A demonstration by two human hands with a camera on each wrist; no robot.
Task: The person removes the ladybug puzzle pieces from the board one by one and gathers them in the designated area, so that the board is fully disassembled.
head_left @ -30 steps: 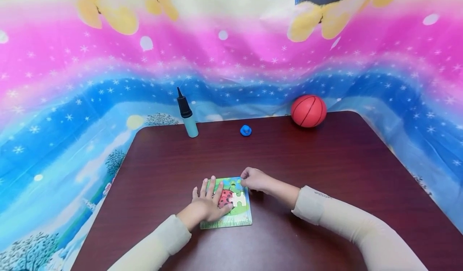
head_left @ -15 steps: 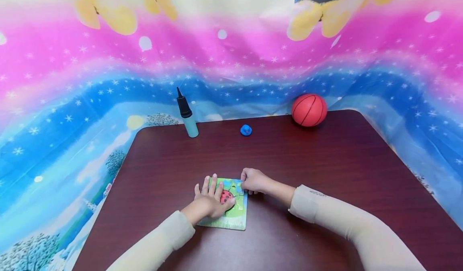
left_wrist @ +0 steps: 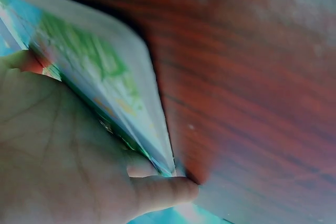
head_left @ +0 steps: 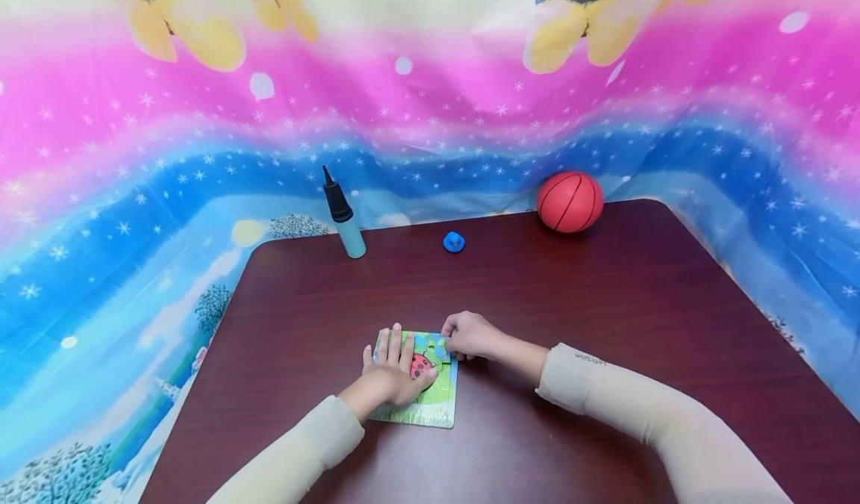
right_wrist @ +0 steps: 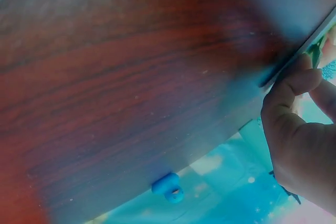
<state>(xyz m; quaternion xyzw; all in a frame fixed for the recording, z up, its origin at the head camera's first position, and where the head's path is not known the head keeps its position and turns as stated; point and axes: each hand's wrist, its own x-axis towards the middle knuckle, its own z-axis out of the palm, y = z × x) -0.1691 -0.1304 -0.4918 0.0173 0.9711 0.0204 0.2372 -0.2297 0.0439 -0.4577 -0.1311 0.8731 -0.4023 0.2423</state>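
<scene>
A square ladybug jigsaw puzzle (head_left: 423,414) lies on the dark red-brown table, its right part showing green and blue pieces. My left hand (head_left: 390,379) rests across its left side, fingers spread and thumb over the ladybug (head_left: 421,364). At the upper right corner, my right hand (head_left: 470,336) pinches a puzzle piece (head_left: 442,350) between thumb and curled fingers. In the right wrist view a green bit of the piece (right_wrist: 316,53) shows by the thumb of that hand. The left wrist view shows the puzzle's pale border (left_wrist: 139,51) beside the left palm (left_wrist: 58,145).
Along the far edge of the table (head_left: 571,302) stand a teal and black hand pump (head_left: 348,228), a small blue toy (head_left: 454,243) and a red ball with black lines (head_left: 570,202). A printed cloth (head_left: 430,131) hangs behind and around the table.
The puzzle has shifted slightly left and turned a little under the left hand. A pale piece-shaped patch on its right side now looks green. My right hand stays at the upper right corner.
</scene>
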